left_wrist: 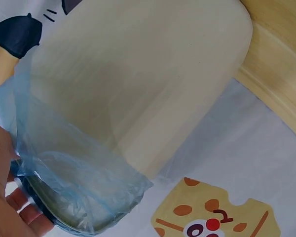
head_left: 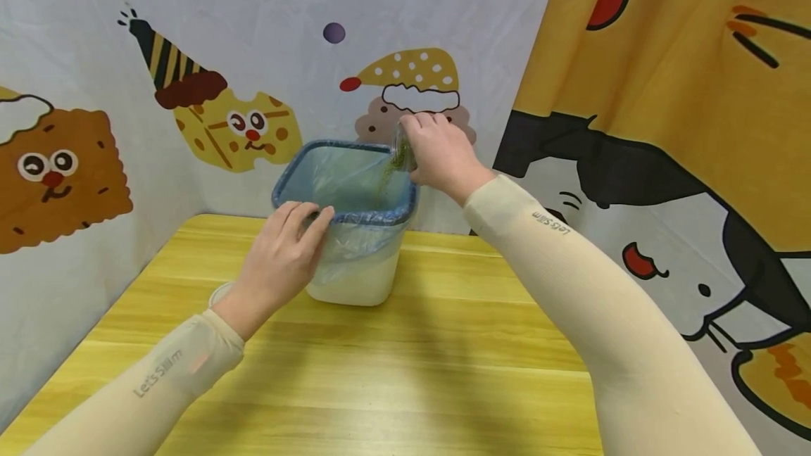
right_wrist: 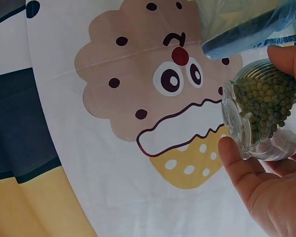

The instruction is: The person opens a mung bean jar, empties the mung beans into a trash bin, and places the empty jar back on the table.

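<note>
A white trash bin (head_left: 355, 276) lined with a clear bluish bag (head_left: 342, 238) stands on the table, its blue rim uppermost. My left hand (head_left: 279, 259) grips the near left part of the rim, and in the left wrist view its fingers (left_wrist: 32, 217) reach around the edge. Over the bin's right side, my right hand (head_left: 440, 153) holds a tilted glass jar (head_left: 403, 146). Small green beans (right_wrist: 266, 98), resembling mung beans, fill part of the jar in the right wrist view. From its mouth a thin stream of beans (head_left: 385, 178) falls into the bin.
The bin stands near the back of the yellow wood-grain table (head_left: 405, 378). A pale round object (head_left: 219, 293) is partly hidden behind my left wrist. Cartoon-printed cloth (head_left: 266, 34) hangs behind and along both sides.
</note>
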A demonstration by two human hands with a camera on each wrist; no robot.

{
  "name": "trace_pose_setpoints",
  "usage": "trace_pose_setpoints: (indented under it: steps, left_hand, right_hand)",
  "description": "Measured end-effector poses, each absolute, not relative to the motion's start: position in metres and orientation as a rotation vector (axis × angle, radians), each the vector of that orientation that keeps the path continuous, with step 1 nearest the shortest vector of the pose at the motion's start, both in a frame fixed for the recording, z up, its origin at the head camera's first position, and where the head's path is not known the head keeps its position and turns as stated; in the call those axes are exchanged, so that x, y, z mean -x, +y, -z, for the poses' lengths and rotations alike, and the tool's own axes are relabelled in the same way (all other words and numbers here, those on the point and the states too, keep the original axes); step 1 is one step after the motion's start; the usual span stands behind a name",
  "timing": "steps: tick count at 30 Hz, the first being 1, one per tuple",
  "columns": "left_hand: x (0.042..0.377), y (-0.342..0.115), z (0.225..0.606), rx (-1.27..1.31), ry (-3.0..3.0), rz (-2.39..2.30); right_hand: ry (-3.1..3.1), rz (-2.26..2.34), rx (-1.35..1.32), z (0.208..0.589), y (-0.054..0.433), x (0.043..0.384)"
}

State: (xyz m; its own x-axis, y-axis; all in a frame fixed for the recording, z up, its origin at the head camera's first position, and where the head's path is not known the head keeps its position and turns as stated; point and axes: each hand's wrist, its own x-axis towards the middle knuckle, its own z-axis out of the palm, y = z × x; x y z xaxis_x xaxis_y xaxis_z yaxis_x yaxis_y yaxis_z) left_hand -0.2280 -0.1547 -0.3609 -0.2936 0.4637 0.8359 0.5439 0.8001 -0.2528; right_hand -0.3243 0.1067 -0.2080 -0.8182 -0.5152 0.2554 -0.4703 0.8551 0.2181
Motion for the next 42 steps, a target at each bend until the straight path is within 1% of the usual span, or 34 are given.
trace_pose_setpoints:
  steps: [23,42]
  left_hand:
    - [0.220,-0.152,0.356,0.729,-2.026,0.281]
    - [0.219,-0.151,0.352,0.743,-2.017,0.266]
  right_hand:
    - [-2.677,0.248,-0.774,0.204,0.106,0.322]
    - [-2.594,0.321,-0.820,0.205,0.106,0.322]
